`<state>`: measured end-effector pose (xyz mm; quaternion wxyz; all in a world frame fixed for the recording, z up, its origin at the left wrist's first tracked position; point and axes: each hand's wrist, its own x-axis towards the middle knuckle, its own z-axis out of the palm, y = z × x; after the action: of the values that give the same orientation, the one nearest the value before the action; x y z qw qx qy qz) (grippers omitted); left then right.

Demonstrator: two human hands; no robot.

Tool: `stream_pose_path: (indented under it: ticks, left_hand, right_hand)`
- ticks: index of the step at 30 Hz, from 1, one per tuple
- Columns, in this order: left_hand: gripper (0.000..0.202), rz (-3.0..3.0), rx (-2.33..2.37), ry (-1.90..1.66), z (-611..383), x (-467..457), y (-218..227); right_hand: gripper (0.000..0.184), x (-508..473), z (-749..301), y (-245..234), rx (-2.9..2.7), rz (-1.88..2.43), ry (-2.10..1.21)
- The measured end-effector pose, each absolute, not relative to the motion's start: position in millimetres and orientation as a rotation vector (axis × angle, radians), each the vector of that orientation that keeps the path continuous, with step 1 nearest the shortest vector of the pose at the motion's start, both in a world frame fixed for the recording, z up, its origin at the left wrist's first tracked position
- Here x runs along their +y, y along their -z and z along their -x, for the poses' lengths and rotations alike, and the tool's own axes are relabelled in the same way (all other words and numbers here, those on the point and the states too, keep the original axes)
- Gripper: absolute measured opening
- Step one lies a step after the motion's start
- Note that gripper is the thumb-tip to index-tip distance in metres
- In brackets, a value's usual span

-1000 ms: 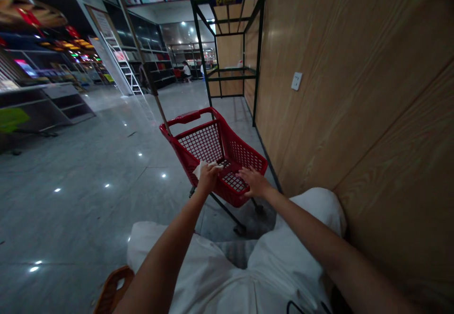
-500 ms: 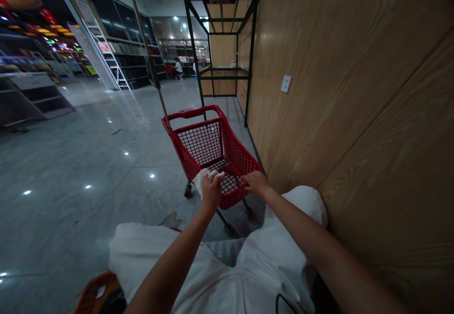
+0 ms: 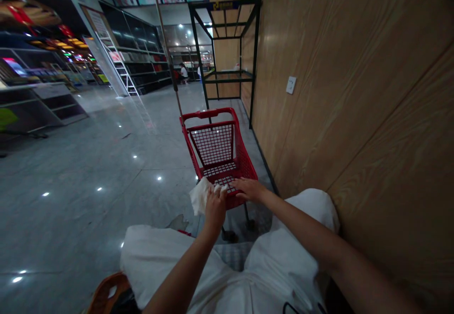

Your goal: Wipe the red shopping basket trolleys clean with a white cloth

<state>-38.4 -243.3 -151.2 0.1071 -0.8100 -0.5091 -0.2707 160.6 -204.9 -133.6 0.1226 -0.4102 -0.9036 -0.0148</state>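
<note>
A small red shopping cart [image 3: 246, 160] with a grid basket stands before my knees. My left hand [image 3: 215, 205] is closed on a white cloth [image 3: 199, 195], which hangs out to the left of my fingers at the cart's near rim. At the right of that same rim, my right hand [image 3: 250, 189] lies with its fingers stretched over the edge, holding nothing that I can see. The cart's lower near side is partly hidden behind my hands.
A wood-panelled wall [image 3: 319, 91] with a socket [image 3: 291, 85] runs close along the right. Beyond the cart stands a dark metal frame [image 3: 253, 68]. An orange object [image 3: 108, 292] is at my lower left. A ladder [image 3: 122, 70] and a crouching person [image 3: 184, 73] are farther back.
The cart has turned slightly relative to me. My left hand still holds the cloth, now spread wider to the left. My right hand's fingers have loosened from the rim and extended leftward.
</note>
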Motion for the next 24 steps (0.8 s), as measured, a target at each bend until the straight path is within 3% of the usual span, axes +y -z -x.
stream_pose_path:
  ticks: [9,15,21,24]
  left_hand:
    - [0.048,2.558,-1.343,0.759,65,-227,121]
    - [0.023,2.447,-1.452,0.920,86,-220,141]
    - [0.025,2.418,-1.661,1.009,48,-221,142]
    - [0.027,2.418,-1.760,1.303,45,-210,124]
  right_hand:
    - [0.044,-194,-183,148,-2.486,1.225,0.284]
    - [0.042,-201,-150,147,-2.414,1.264,0.281]
    - [0.037,-204,-117,150,-2.353,1.301,0.268]
    - [0.036,-205,-111,149,-2.351,1.290,0.261]
